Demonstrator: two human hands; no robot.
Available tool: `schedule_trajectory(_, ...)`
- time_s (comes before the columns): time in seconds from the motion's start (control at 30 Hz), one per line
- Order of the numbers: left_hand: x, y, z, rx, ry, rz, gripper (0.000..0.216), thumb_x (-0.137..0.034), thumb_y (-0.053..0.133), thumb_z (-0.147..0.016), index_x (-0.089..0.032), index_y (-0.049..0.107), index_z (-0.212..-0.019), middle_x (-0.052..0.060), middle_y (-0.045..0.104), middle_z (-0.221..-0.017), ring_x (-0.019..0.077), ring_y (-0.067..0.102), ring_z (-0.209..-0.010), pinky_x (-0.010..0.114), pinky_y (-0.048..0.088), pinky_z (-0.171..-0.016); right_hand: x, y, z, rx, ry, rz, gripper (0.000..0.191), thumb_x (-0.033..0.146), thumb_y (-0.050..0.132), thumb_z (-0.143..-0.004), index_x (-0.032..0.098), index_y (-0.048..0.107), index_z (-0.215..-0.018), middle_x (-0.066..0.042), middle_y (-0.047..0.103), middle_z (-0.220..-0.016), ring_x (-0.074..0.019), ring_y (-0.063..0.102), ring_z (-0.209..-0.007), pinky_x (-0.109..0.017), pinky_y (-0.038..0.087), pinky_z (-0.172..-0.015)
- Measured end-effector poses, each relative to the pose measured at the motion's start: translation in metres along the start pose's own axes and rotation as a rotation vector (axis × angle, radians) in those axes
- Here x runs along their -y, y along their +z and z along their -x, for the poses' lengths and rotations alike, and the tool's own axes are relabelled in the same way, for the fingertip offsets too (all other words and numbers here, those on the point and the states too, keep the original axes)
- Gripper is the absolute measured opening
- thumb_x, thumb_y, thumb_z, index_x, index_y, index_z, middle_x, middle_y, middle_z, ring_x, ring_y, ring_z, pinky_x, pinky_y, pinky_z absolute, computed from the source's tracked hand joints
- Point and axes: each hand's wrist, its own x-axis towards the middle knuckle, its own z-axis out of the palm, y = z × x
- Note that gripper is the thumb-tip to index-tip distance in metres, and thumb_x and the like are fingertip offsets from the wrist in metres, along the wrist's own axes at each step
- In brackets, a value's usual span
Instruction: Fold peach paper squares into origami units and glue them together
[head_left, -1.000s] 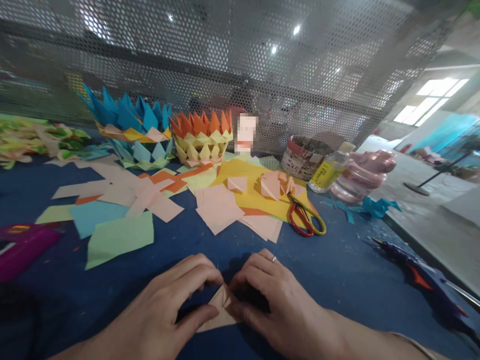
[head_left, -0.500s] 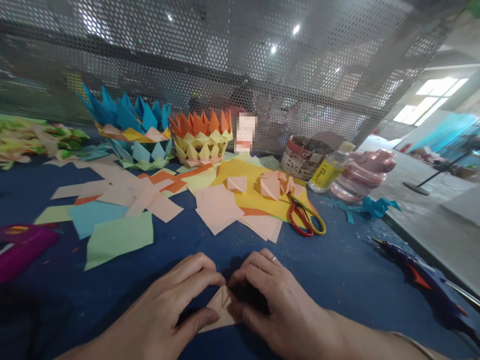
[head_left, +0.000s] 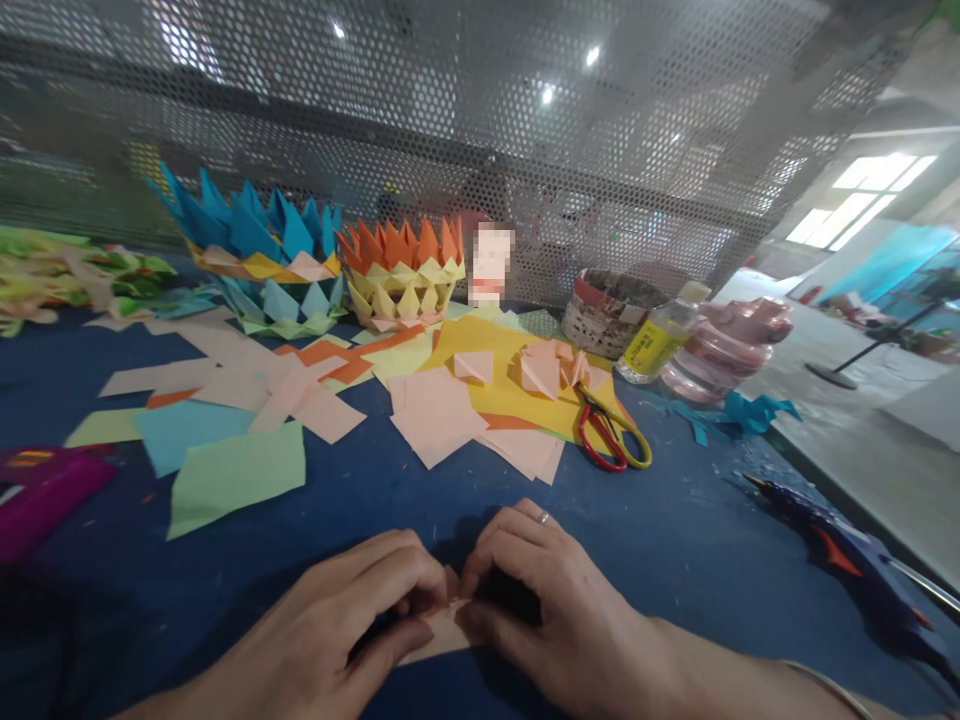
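Observation:
A small folded piece of pale pink paper point(head_left: 444, 638) lies on the blue tabletop at the near edge of the view, partly covered by my fingers. My left hand point(head_left: 352, 610) grips its left side, thumb at the near edge and curled fingertips along the top. On the right side, my right hand point(head_left: 551, 605), with a ring on one finger, pinches the paper between thumb and bent fingers. The fingertips of both hands almost meet over the top of the fold. Beyond them lie square sheets of pink paper point(head_left: 433, 418).
Scissors point(head_left: 611, 435) and folded pink pieces point(head_left: 541, 368) rest on yellow paper. Folded-paper crowns point(head_left: 401, 270) stand behind. A green sheet point(head_left: 238, 478) and a purple tool point(head_left: 49, 495) are left; a glue gun point(head_left: 840, 550), bottle point(head_left: 660, 335) and pink jug point(head_left: 720, 350) are right.
My left fingers have moved slightly right and down over the paper's peak. Less of the folded paper shows now, and its top looks bent down.

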Motion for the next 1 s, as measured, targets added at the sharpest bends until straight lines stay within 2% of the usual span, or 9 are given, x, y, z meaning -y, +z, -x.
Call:
schedule_trajectory(0.27,0.0028,0.0024,0.0007,-0.017,0.117,-0.041,0.02,-0.01,0.045,-0.106,-0.026,0.058,-0.107,-0.004,0.066,-0.094,0.0074,0.068,-0.082,0.014,0.05,-0.076,-0.0047,0.0037,0.0011,-0.042,-0.079,0.043,0.012,0.007,0.068,-0.089,0.019,0.07,-0.088,-0.001,0.074,-0.087,-0.0169,0.063,-0.086,-0.031,0.045,-0.082)
schedule_trajectory(0.47,0.0007,-0.0004,0.0003,0.006,0.154,-0.1,0.027,-0.006,0.039,-0.104,-0.023,0.059,-0.1,-0.002,0.065,-0.092,0.0088,0.066,-0.08,0.017,0.051,-0.073,-0.0041,0.0038,0.001,-0.06,-0.137,0.026,0.023,0.0,0.059,-0.087,0.02,0.071,-0.088,-0.001,0.075,-0.088,-0.016,0.064,-0.085,-0.03,0.047,-0.082)
schedule_trajectory(0.6,-0.0035,-0.0019,0.0001,-0.003,0.202,-0.151,0.033,-0.003,0.038,-0.1,-0.023,0.063,-0.105,-0.001,0.066,-0.091,0.0109,0.066,-0.079,0.018,0.053,-0.073,-0.0063,0.0017,0.0007,-0.044,-0.221,0.067,0.024,0.001,0.056,-0.089,0.02,0.07,-0.085,-0.002,0.073,-0.087,-0.0151,0.063,-0.082,-0.03,0.048,-0.082)
schedule_trajectory(0.73,-0.0054,-0.0041,-0.0014,-0.055,0.258,-0.255,0.039,0.0,0.038,-0.096,-0.025,0.064,-0.11,-0.002,0.07,-0.095,0.0109,0.07,-0.086,0.016,0.054,-0.085,-0.0069,0.0,-0.0003,-0.034,-0.261,0.11,0.024,0.001,0.054,-0.089,0.019,0.068,-0.084,-0.002,0.072,-0.087,-0.0146,0.062,-0.08,-0.03,0.048,-0.083)
schedule_trajectory(0.9,-0.0048,-0.0056,-0.0027,-0.025,0.311,-0.291,0.041,-0.002,0.037,-0.096,-0.025,0.064,-0.116,-0.003,0.072,-0.098,0.0092,0.071,-0.087,0.012,0.054,-0.087,-0.0055,-0.0013,-0.001,-0.018,-0.286,0.14,0.025,0.0,0.052,-0.091,0.018,0.067,-0.082,-0.003,0.072,-0.086,-0.0141,0.062,-0.078,-0.03,0.048,-0.082)
schedule_trajectory(1.0,-0.0016,-0.0001,0.0028,-0.123,0.307,-0.347,0.04,-0.008,0.031,-0.105,-0.025,0.065,-0.115,-0.002,0.073,-0.097,0.0121,0.07,-0.088,0.018,0.053,-0.09,-0.0054,-0.002,-0.0004,0.0,-0.304,0.176,0.026,0.001,0.05,-0.095,0.018,0.069,-0.087,-0.003,0.072,-0.088,-0.0145,0.06,-0.078,-0.029,0.049,-0.079)
